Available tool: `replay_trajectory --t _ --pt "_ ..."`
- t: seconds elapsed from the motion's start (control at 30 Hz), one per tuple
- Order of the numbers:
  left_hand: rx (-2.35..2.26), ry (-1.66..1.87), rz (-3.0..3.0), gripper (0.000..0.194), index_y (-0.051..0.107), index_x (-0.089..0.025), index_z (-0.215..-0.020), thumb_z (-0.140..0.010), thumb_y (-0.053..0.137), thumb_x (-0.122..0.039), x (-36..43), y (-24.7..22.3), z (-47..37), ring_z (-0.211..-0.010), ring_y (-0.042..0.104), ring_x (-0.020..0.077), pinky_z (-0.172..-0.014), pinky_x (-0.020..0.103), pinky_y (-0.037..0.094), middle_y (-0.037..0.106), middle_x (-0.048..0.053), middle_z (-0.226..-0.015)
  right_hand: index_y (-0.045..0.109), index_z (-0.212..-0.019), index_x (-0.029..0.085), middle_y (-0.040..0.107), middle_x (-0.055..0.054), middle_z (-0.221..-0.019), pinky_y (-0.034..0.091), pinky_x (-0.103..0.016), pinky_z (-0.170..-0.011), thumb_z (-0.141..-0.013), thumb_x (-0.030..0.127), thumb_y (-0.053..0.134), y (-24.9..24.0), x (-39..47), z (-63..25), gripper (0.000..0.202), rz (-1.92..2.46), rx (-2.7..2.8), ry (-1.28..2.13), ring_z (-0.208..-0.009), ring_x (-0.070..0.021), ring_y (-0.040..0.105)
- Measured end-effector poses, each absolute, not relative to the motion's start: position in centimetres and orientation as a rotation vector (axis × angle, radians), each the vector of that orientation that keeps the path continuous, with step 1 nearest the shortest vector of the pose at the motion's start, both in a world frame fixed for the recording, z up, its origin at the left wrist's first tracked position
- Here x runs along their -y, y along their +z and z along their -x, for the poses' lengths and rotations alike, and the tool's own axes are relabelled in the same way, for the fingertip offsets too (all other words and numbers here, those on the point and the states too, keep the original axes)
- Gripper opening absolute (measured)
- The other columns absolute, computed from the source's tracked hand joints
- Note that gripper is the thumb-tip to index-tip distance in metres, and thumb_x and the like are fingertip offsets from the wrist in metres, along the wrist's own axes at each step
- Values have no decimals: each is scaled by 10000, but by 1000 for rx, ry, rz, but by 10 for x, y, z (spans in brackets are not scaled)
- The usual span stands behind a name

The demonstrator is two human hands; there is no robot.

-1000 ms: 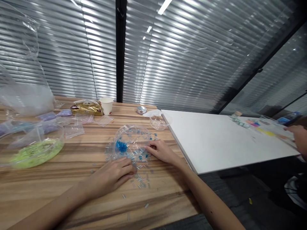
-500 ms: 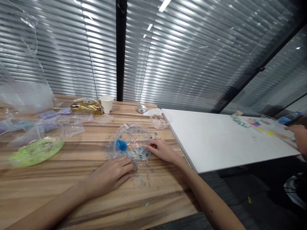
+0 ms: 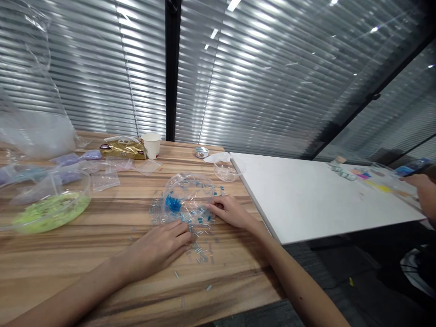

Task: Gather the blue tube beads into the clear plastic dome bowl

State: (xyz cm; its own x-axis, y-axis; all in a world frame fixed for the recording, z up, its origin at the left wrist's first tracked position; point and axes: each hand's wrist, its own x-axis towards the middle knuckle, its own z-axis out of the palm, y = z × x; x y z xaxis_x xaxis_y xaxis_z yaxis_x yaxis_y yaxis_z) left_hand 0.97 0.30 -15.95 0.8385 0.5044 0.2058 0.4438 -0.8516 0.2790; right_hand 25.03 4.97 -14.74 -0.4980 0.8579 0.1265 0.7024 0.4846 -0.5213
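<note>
Clear dish (image 3: 191, 199): is sitting on the wooden table (image 3: 129, 290), at this clock's centre; glare is blurring its rim.
Blue beads (image 3: 173, 204): are lying heaped inside at nine o'clock, single pieces blending together.
Left hand (image 3: 166, 241): is resting at seven, fingers curling side by side, tips hidden; I cannot tell whether it is holding anything.
Right hand (image 3: 230, 211): is resting at three, thumb and forefinger meeting; I cannot tell what they are pinching.
Loose tubes (image 3: 198, 248): are lying around six o'clock.
Green-filled bowl (image 3: 90, 184): is standing at nine, cut by the frame.
Co-worker's hand (image 3: 421, 184): is showing at three, far off, partly cut.
</note>
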Motion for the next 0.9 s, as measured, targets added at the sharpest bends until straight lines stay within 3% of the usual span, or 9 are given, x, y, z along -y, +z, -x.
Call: replay_trajectory --t 0.9 --pt "-722 440 -2758 297 582 -189 -969 -999 304 -290 -3 -158 -9 -821 544 173 -730 268 423 572 44 -897 582 -680 153 595 -4 -647 310 -227 -577 -934 319 465 -148 -50 -250 325 1315 2358 563 -593 -111 491"
